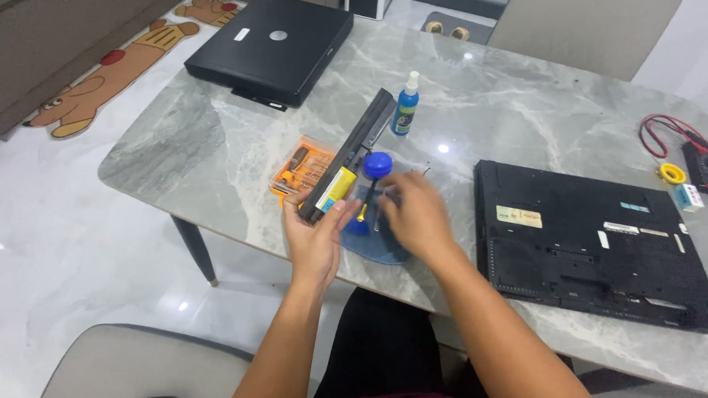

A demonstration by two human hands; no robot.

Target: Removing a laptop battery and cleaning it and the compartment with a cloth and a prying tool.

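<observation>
While the left hand [315, 241] grips the near end of a long black battery [346, 158], fingers curled round it and the pack angled toward the upper right, the right hand [414, 215] hovers just beside it, at frame centre, over a blue mat [375, 251]. Right hand is motion-blurred; cannot tell whether it holds anything. Between the hands: a blue round blower [377, 166] and a small yellow-handled tool [363, 211]. Left of the battery, an orange screwdriver kit [299, 168]. Above, a blue spray bottle [405, 107]. Right: an upturned black laptop [587, 246]. Upper left: a closed black laptop [272, 46]. Far right edge: red wires [665, 129], yellow roll [672, 173]. All on a grey marble table [211, 149].
</observation>
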